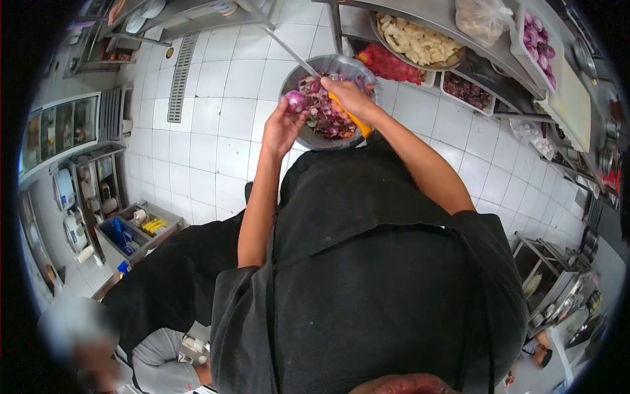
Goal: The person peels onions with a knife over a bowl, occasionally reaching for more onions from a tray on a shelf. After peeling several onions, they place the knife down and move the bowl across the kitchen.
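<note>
My left hand [281, 128] is closed on a purple-red onion [295, 100], held over the near left part of a grey lined bin [289, 84]. In my right hand [348, 98] is a knife [354, 117] with a yellow handle; its long thin blade appears to point away to the upper left. The blade is apart from the onion. Below both hands, the bin holds a heap of onion skins [321, 118] and scraps.
On the right, a metal counter [433, 23] carries a white basket of peeled onions [538, 43] and a cutting board [569, 108]. Beneath stand a bowl of pale pieces [417, 41], a red net sack [387, 64] and a tray [467, 92]. A co-worker [164, 289] is at left.
</note>
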Available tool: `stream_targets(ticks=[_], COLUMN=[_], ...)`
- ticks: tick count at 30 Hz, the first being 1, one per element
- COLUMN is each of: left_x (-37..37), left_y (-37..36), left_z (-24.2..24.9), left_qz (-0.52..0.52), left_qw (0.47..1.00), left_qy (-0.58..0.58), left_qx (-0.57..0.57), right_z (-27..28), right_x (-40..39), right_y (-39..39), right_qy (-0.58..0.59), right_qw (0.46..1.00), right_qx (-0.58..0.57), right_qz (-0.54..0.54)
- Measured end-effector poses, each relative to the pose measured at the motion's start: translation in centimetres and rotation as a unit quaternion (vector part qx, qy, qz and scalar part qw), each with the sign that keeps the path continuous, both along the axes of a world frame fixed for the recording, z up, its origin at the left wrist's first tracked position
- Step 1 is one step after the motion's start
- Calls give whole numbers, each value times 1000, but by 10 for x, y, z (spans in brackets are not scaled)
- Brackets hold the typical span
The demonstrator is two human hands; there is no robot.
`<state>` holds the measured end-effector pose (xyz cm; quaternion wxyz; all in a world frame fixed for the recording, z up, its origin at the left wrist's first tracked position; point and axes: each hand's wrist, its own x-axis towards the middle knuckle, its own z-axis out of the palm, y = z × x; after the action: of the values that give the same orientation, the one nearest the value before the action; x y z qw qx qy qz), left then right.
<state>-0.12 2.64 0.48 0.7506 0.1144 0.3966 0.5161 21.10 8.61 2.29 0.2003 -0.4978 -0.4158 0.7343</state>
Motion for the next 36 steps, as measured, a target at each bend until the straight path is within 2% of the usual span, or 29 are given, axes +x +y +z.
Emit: stream_targets(ticks=[3,6,13,18,22,25,28,32,36], left_x=[1,-11,-10,-7,-5,3,7,18,23], left_y=[0,-2,-5,-7,-6,-4,0,6,8], left_z=[1,-8,-14,-9,-14,-11,-9,-7,-10], left_qz=[59,44,43,19,28,45,64,77,80], left_qw=[998,996,999,999,993,988,986,981,975], left_qy=[-9,-78,10,37,113,146,152,180,207], left_qx=[-31,-17,-12,-24,-9,-4,-10,0,16], right_z=[-2,-8,-39,-51,-52,-39,-18,-1,18], right_x=[0,2,-11,-19,-21,-13,-18,-24,-24], right_y=[2,1,9,9,5,4,-11,-32,-38], right_qy=[-5,-2,-88,-79,-58,-71,-92,-140,-140], right_qw=[1000,1000,995,995,997,993,978,956,951], right_qx=[10,13,6,24,35,52,174,254,267], right_qz=[-16,-22,39,62,40,82,61,54,70])
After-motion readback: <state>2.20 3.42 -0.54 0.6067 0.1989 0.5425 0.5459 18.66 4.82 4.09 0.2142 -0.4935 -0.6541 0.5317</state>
